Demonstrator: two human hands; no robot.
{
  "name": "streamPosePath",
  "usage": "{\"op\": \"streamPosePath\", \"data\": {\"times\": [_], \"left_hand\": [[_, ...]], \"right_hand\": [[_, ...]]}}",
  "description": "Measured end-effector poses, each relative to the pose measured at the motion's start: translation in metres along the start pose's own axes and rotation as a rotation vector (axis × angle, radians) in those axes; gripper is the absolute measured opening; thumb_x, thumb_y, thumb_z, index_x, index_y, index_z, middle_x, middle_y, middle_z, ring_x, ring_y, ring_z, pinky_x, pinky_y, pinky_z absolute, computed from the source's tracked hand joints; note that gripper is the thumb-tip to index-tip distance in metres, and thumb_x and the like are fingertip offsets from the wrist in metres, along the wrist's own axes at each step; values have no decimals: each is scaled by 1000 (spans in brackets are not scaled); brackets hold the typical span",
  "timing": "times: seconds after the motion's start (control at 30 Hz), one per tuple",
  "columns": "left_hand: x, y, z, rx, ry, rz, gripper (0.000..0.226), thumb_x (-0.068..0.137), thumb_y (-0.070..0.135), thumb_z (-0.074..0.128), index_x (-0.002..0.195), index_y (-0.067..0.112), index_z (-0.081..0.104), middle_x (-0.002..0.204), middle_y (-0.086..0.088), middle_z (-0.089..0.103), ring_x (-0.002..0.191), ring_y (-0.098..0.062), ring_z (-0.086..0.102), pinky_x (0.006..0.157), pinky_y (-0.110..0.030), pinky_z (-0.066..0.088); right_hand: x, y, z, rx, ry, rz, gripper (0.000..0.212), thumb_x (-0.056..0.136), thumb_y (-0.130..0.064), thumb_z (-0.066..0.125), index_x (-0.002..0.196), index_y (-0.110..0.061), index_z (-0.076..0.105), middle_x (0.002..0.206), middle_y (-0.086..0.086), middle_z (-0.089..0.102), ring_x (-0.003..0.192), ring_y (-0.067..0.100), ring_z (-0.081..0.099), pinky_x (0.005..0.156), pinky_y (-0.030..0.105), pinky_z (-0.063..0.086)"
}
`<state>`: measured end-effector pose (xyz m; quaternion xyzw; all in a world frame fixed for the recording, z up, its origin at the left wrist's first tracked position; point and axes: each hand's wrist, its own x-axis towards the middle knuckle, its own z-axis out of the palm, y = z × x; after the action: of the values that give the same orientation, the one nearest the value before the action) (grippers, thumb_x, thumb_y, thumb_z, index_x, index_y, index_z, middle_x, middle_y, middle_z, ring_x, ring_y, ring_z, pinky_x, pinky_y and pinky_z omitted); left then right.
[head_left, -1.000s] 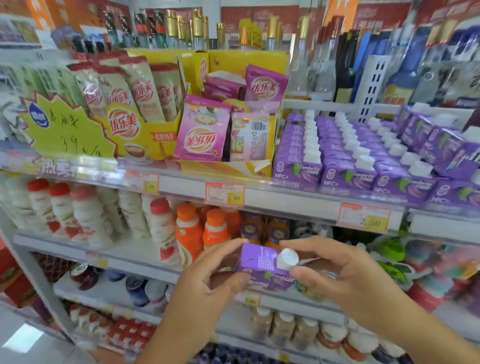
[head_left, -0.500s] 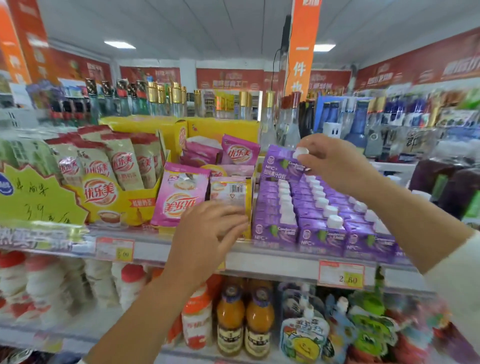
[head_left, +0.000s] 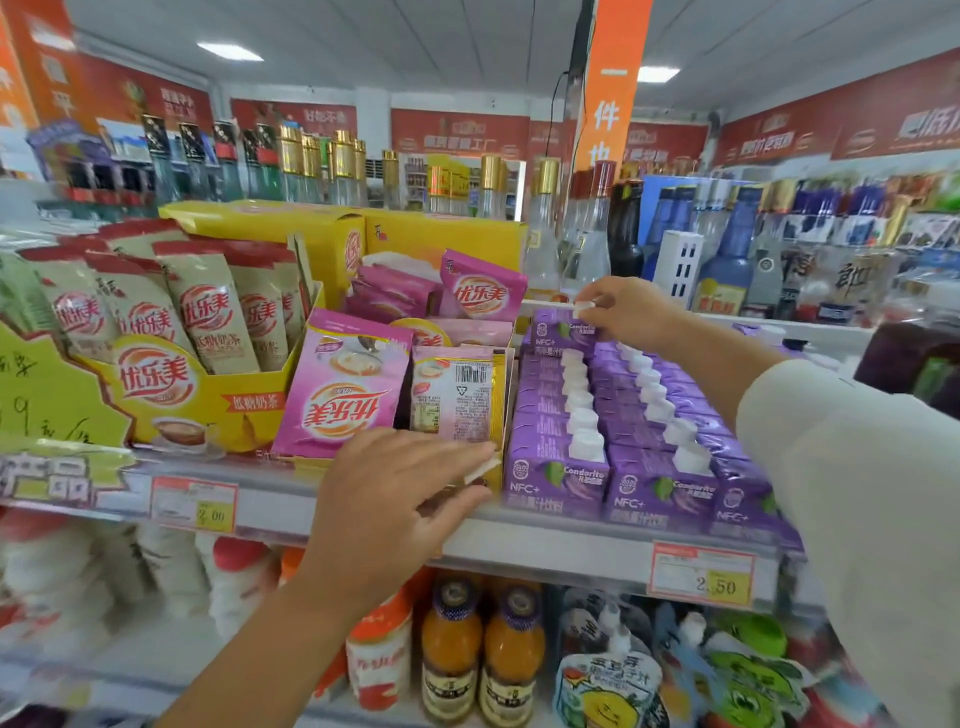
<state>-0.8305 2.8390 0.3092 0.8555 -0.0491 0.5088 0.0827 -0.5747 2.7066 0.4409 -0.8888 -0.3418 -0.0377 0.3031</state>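
The right hand (head_left: 631, 312) pinches the white cap (head_left: 583, 307) of a purple carton (head_left: 558, 332) at the back of the carton rows (head_left: 613, 415) on the shelf (head_left: 545, 545). The left hand (head_left: 395, 499) is open, fingers spread, just in front of a yellow box (head_left: 447, 234) holding pink packets (head_left: 343, 384).

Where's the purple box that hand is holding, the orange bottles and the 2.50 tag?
purple box (head_left: 557, 333): head view, its front face.
orange bottles (head_left: 451, 642): head view, left bottle's body.
2.50 tag (head_left: 701, 574): head view, its middle.
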Motion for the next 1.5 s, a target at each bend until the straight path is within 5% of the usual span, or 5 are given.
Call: {"op": "streamPosePath", "data": {"times": [0.3,0.87,1.03,1.37,1.5], "left_hand": [[2,-5,-12,186,41,-16,23,81,50,68,96,34,77,90,18,71,93,-12,54,87,-35,28],[4,-5,-12,115,3,-162,24,79,52,61,90,39,77,87,24,69,93,-7,54,90,-30,24],[3,-5,-12,106,-25,-189,22,79,53,61,90,40,76,89,25,68,93,-6,54,91,-28,22],[4,-3,-13,117,-39,-210,23,79,54,61,89,40,76,88,26,68,93,-4,52,90,-28,23],[3,-2,-14,113,-52,-222,26,79,55,58,90,39,76,89,26,68,94,-4,51,89,-27,22]], "right_hand": [[13,0,2,65,-54,-13,14,93,-18,64,107,-16,63,92,0,60,88,23,65,93,42,55],[33,17,4,-94,-193,-22,24,98,-15,55,120,-16,66,112,8,63,85,18,60,69,22,50],[46,18,11,-305,-245,-68,28,98,-21,56,124,-21,64,131,7,54,98,18,51,89,29,43],[44,10,12,-284,-220,-62,37,100,-29,51,136,-18,51,134,10,52,96,19,49,80,28,39],[28,-7,0,22,-25,-40,12,101,-21,41,108,-18,50,89,6,52,66,17,44,59,27,39]]}}
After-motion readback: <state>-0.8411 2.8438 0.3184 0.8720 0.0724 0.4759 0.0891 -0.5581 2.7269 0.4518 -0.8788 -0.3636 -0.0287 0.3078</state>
